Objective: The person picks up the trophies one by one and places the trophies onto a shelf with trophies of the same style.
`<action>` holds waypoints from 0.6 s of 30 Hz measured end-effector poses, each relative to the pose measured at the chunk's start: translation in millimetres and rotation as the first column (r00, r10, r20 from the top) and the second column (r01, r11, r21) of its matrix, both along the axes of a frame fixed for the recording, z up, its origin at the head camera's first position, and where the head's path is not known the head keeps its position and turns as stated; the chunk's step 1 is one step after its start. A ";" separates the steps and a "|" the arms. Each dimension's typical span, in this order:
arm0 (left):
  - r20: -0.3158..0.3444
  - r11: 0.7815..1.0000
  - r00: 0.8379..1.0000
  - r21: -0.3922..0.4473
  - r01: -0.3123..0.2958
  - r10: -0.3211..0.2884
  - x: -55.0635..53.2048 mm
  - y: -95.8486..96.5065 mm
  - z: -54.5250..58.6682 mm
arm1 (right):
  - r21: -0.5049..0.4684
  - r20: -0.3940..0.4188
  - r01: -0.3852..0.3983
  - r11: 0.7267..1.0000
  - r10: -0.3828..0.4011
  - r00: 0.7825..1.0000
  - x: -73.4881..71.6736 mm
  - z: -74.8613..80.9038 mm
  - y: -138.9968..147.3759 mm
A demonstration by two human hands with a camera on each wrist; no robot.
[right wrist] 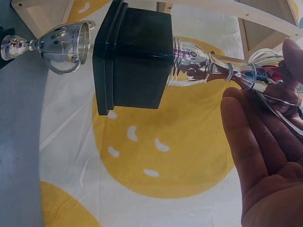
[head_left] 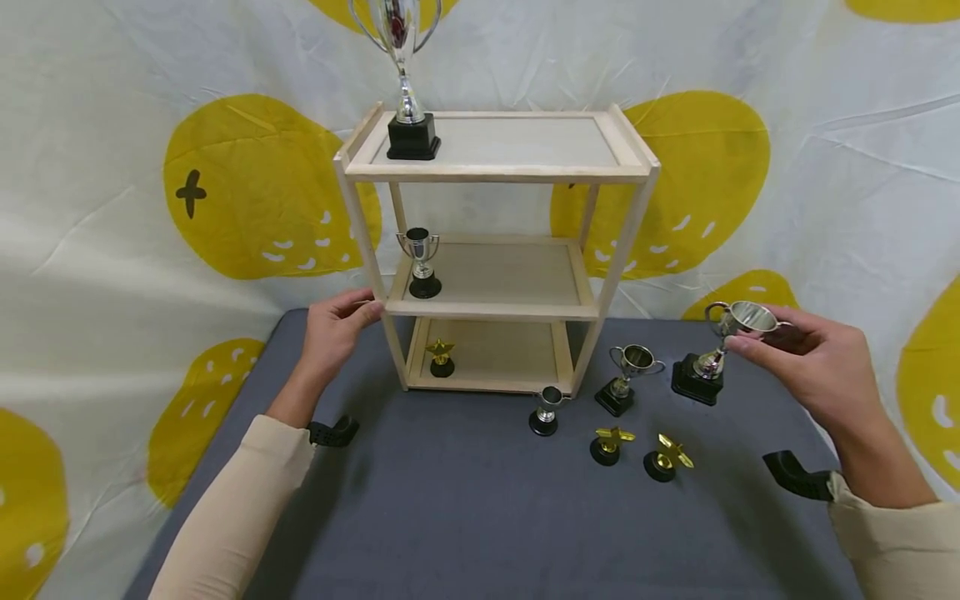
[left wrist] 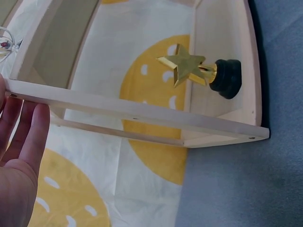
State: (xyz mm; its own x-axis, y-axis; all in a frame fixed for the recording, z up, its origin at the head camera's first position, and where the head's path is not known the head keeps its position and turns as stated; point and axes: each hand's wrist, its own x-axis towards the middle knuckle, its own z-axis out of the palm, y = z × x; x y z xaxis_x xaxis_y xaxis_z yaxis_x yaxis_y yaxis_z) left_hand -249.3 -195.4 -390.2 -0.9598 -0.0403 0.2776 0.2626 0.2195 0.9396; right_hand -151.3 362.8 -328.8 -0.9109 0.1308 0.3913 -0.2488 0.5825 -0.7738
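Above the table [head_left: 480, 508] at right, the right hand [head_left: 828, 367] pinches a raised cup [head_left: 709, 363] by its upper part. Near it stand a second cup [head_left: 622, 387], a small cup [head_left: 548, 405] and two stars [head_left: 606, 448]. The left hand [head_left: 333, 333] pinches the left post [head_left: 365, 233] of the rack [head_left: 517, 312].

The head view is evenly bright, with soft shadows on the grey cloth [head_left: 480, 525] at seven and four o'clock and glints on the tall trophy [head_left: 409, 106] at eleven, while the wrist views are dimmer, distortion bowing the rack [left wrist: 161, 118] at two and the right hand [right wrist: 265, 165] shaded at four.
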 end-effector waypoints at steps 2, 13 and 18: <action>-0.003 1.000 1.000 0.006 0.004 -0.004 -0.4 -0.1 0.2 | 0.003 -0.002 -0.003 1.000 0.003 1.000 -0.1 2.3 -1.3; -0.003 1.000 1.000 0.025 -0.011 0.011 -1.7 0.5 -0.5 | -0.014 -0.010 -0.024 1.000 0.024 1.000 -2.9 10.7 -6.6; 0.008 0.999 1.000 0.038 -0.013 0.013 -1.9 0.0 0.2 | -0.035 -0.008 -0.037 0.999 0.037 0.999 -3.6 11.8 -7.7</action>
State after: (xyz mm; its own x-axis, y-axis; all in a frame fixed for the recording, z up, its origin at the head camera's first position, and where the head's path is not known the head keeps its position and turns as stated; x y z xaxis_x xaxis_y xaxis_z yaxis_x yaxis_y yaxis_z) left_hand -251.2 -195.4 -390.0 -0.9613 -0.0633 0.2683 0.2526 0.1869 0.9493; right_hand -154.9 355.1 -316.9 -0.9124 0.1111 0.3939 -0.2755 0.5450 -0.7919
